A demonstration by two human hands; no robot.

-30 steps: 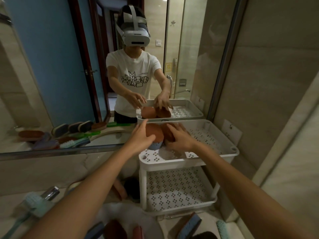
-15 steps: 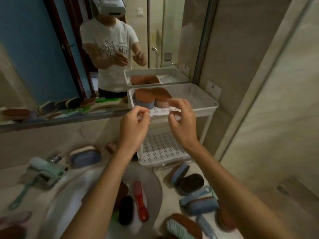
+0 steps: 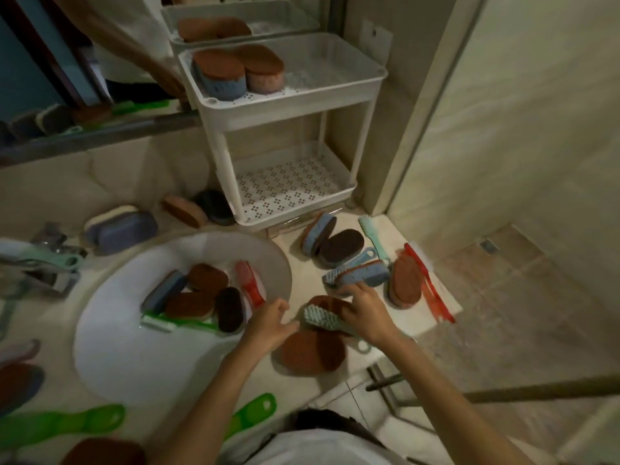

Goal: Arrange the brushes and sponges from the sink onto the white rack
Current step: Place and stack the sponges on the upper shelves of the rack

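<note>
the white rack point(image 3: 288, 105) stands at 12 o'clock against the mirror, two perforated tiers on thin posts; its top tier holds two oval sponges standing side by side and touching, a blue-bodied sponge point(image 3: 219, 75) and a pink-bodied sponge point(image 3: 265, 70), both with rust-brown scrub tops, and its lower tier shows only its dotted floor

the sink point(image 3: 134, 347) at 9 o'clock holds a heap: a blue sponge point(image 3: 164, 290), two brown sponges, a black sponge point(image 3: 229, 308), a red brush point(image 3: 250, 286) and a green brush point(image 3: 177, 322) lying under them

on the counter at 2 o'clock lie more sponges and brushes, among them a blue brush point(image 3: 359, 273) and a red-handled brush point(image 3: 427, 286) at the counter's edge

my right hand point(image 3: 367, 312) rests on top of a mint green brush point(image 3: 330, 322) that lies bristles-up across a brown sponge point(image 3: 310, 352); my fingers curl over it, but i cannot tell whether they have closed on it

my left hand point(image 3: 270, 322) hovers just beside the brush head at the sink's rim, fingers loosely spread and holding nothing

half a second ago both hands were raised in front of the rack's top tier, fingers pinched on nothing; now they have dropped to the counter at 6 o'clock, and my view has tipped downward with them, while the two sponges on the top tier sit as they did
</note>
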